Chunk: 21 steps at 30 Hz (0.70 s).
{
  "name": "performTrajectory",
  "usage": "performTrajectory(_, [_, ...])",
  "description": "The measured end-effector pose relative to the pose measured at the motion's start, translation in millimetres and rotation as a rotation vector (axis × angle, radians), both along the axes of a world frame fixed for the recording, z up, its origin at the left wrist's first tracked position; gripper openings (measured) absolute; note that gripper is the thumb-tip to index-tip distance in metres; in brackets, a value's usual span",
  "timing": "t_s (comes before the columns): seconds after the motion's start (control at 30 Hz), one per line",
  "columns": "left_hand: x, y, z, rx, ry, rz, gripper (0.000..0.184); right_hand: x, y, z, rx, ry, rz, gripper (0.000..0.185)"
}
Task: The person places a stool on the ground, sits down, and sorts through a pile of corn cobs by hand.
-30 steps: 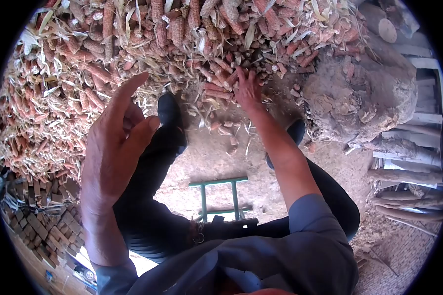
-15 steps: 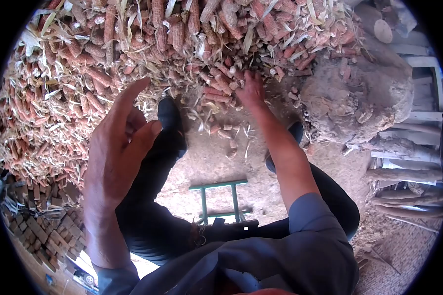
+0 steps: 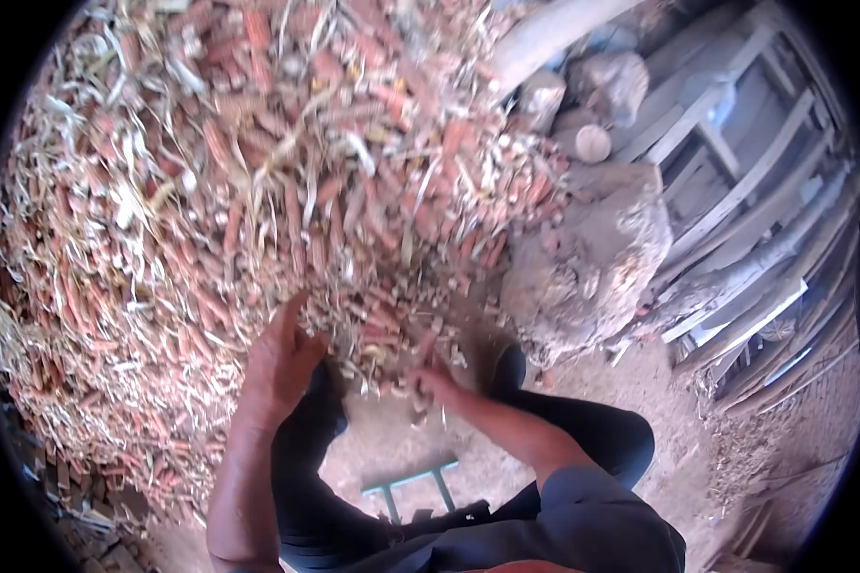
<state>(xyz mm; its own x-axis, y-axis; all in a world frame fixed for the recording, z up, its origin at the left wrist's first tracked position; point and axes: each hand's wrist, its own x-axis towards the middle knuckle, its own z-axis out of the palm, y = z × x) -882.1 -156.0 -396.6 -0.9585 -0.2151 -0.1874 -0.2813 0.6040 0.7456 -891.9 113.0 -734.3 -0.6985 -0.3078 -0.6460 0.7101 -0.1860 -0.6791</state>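
Note:
A large heap of shelled corn cobs (image 3: 258,172) mixed with dry husks spreads ahead of me. My left hand (image 3: 282,363) hovers at the heap's near edge, beside my left shoe. Its index finger points forward, its thumb stands apart, and nothing shows in it. My right hand (image 3: 433,379) is low between my feet, just on my side of some loose cobs (image 3: 380,320). Motion smears its fingers, so whether it holds a cob is unclear.
A big rough stump-like block (image 3: 592,258) stands to the right of the heap. Logs and wooden poles (image 3: 764,277) lie beyond it. Under me is a green metal stool frame (image 3: 411,477). Stacked bricks (image 3: 96,516) are at the lower left.
The view has tilted and turned, showing more of the heap. My right hand has drawn back from the cobs toward me. My left hand has moved farther forward, toward the heap.

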Motion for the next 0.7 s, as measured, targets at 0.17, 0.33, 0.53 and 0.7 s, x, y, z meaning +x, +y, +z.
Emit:
performTrajectory(0.17, [2.2,-6.1,-2.7,-0.049,0.053,-0.019,0.062,-6.0,25.5,88.5,-0.194,-0.236,0.306,0.020])
performTrajectory(0.33, [8.8,-8.0,9.3,-0.049,0.069,-0.011,0.056,-277.5,24.2,383.1,-0.404,0.481,0.117,0.061])
performTrajectory(0.53, [3.8,-21.3,-16.1,-0.065,0.200,-0.006,0.055,-284.6,5.7,539.6,0.251,0.821,-0.299,0.084])
performTrajectory(0.7, [9.0,-24.6,-4.7,-0.060,0.119,0.019,0.059,-162.8,-3.8,329.8,0.706,1.078,0.245,0.076])
